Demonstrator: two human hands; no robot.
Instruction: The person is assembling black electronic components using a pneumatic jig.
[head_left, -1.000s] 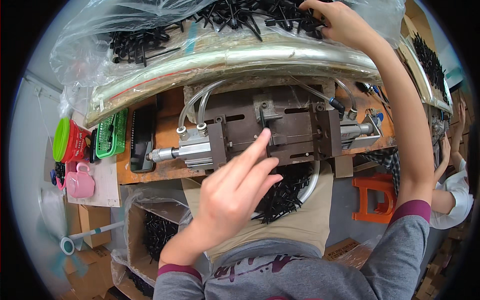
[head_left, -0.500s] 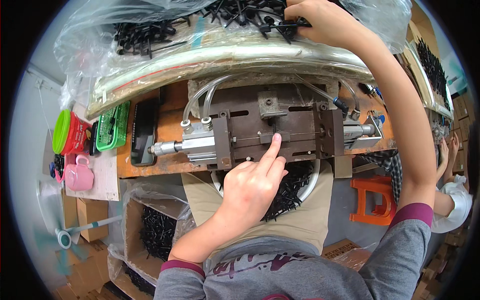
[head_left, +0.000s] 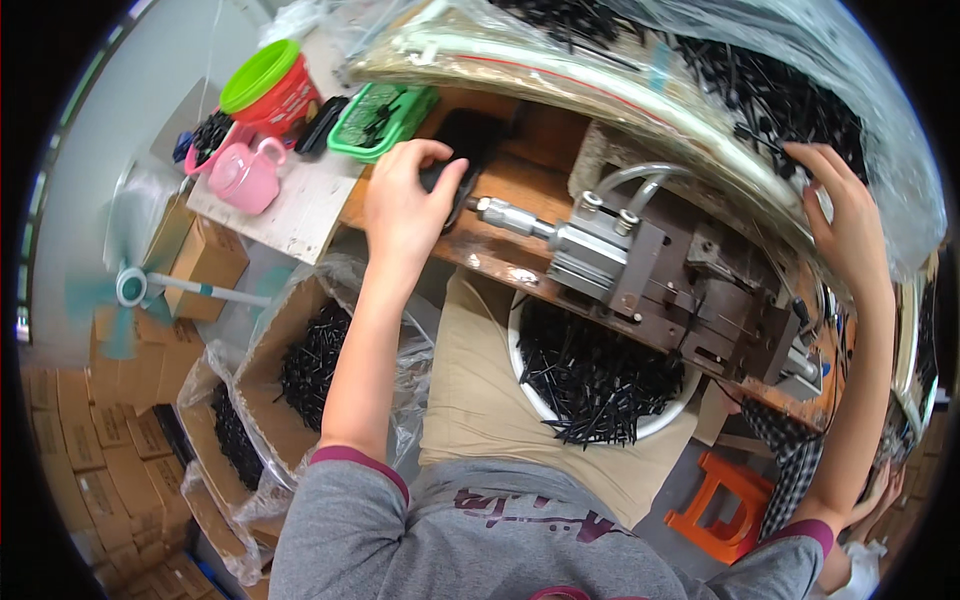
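Observation:
My left hand [head_left: 405, 200] is at the back left of the bench, thumb and fingers apart over the edge of a black phone [head_left: 478, 135] lying there. My right hand [head_left: 850, 225] reaches to the back right, its fingers spread at the near edge of a heap of black plastic parts [head_left: 770, 95]. By its index fingertip lies a thin-stemmed black part [head_left: 757, 137]; whether they touch is unclear. Between my arms sits a dark metal clamping fixture [head_left: 655, 270] with a silver air cylinder [head_left: 585, 255] and clear hoses [head_left: 640, 172]. A thin dark piece [head_left: 692, 318] shows at the fixture.
On my lap, a white basin [head_left: 650, 430] holds many black parts. Cardboard boxes lined with plastic [head_left: 265, 390] hold more at left. A green basket [head_left: 350, 145], red tub [head_left: 285, 100] and pink cup [head_left: 243, 180] stand far left. An orange stool [head_left: 715, 510] and another person's hand [head_left: 880, 495] are at right.
My view has turned left. My left hand has gone from the fixture's middle to the phone. My right hand, earlier gripping a black part at the heap, now has its fingers spread.

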